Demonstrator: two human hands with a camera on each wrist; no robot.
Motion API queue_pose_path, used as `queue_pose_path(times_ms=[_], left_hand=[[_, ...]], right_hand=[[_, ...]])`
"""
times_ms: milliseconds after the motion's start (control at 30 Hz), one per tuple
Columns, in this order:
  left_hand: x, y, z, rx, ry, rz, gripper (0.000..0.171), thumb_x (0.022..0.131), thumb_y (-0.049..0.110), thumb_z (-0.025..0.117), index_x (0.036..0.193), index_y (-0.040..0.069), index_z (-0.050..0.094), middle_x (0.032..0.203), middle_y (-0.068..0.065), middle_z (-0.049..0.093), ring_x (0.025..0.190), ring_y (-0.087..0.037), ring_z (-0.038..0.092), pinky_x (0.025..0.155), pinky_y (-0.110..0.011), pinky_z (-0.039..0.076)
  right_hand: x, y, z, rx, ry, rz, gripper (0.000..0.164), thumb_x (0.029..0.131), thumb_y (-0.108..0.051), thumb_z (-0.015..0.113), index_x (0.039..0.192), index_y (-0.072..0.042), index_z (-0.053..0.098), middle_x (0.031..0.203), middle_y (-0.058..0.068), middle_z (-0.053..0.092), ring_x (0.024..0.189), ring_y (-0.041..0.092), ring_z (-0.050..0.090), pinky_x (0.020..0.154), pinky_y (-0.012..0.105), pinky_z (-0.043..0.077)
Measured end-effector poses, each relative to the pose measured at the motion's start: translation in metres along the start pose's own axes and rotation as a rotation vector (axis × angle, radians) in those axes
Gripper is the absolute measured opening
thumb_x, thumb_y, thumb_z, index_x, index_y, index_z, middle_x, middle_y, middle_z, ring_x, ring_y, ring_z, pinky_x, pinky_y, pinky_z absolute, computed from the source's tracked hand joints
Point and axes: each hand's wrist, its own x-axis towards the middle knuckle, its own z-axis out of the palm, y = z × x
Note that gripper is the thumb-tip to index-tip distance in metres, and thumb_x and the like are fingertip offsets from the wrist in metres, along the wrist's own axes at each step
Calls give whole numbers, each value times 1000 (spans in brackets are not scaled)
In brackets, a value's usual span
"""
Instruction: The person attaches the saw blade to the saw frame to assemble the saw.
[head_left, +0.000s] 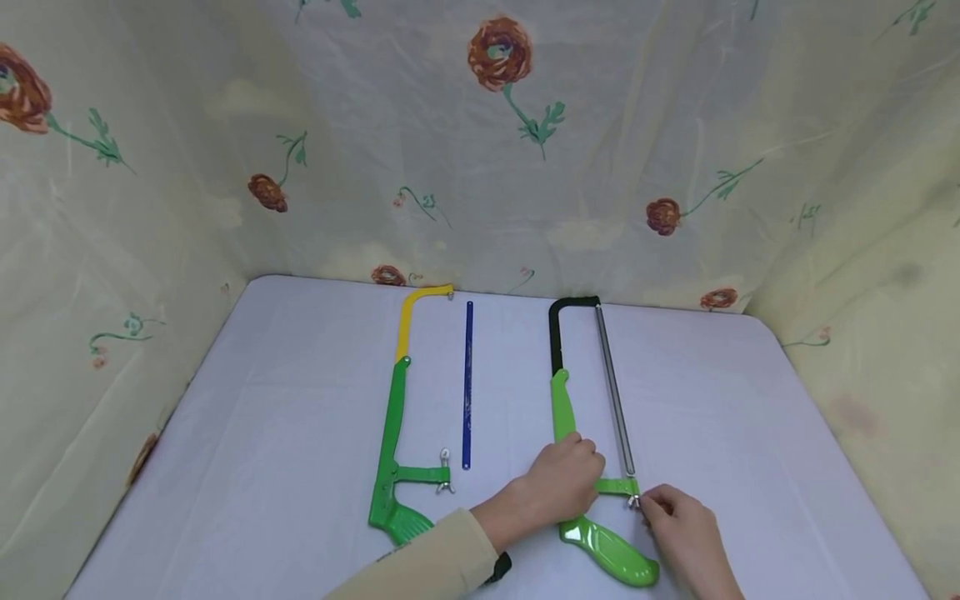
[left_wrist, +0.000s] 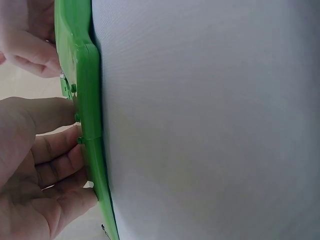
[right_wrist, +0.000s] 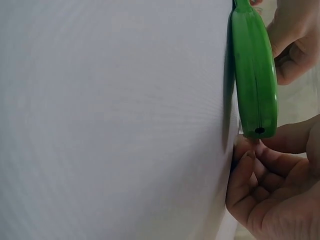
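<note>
On the right of the head view lies a hacksaw with a light green frame (head_left: 562, 404), a black front bow (head_left: 556, 337) and a grey blade (head_left: 615, 387) along its open side. My left hand (head_left: 566, 475) grips the frame just ahead of the handle (head_left: 611, 550); the left wrist view has its thumb and fingers against the green spine (left_wrist: 90, 100). With thumb and forefinger my right hand (head_left: 686, 529) pinches the small metal wing nut (head_left: 633, 502) at the blade's near end. In the right wrist view the handle's butt (right_wrist: 260, 122) hides the wing nut.
Left of it lies a second hacksaw frame (head_left: 392, 408), green and yellow, its handle partly under my left sleeve (head_left: 435, 558). A loose blue blade (head_left: 468, 383) lies beside that frame. Flowered cloth (head_left: 600, 167) hangs around the white table (head_left: 300, 433).
</note>
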Motion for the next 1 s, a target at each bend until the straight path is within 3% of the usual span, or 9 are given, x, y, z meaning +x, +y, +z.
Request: queue_pose_path(times_ms=[233,467,733,1000], left_hand=[[0,0,0,10,-5,0,20,84,34,64,98,19,66,92,6,62,80,-4,50,62,-14,45],[-1,0,-1,12,0,6,21,84,33,64,99,19,66,92,6,63,80,-4,51,61,-14,45],[0,0,0,0,-7,-1,21,84,33,64,100,19,65,94,6,62,82,-5,51,62,-14,46],[-2,1,-2,-9,-1,-5,21,83,33,65,99,19,66,92,6,62,81,-4,51,61,-13,45]], right_hand=[[3,6,4,-14,38,0,16,85,-15,58,92,-3,65,77,5,63,66,14,51,54,22,40],[1,1,4,-3,19,15,18,85,-14,56,93,-2,66,77,5,63,66,15,52,55,23,41],[-4,-5,5,0,19,31,22,81,-26,63,85,-5,66,70,3,61,64,15,49,54,24,38],[-3,-2,3,49,-31,52,23,87,-23,55,86,-3,67,65,2,59,62,15,49,53,24,39]])
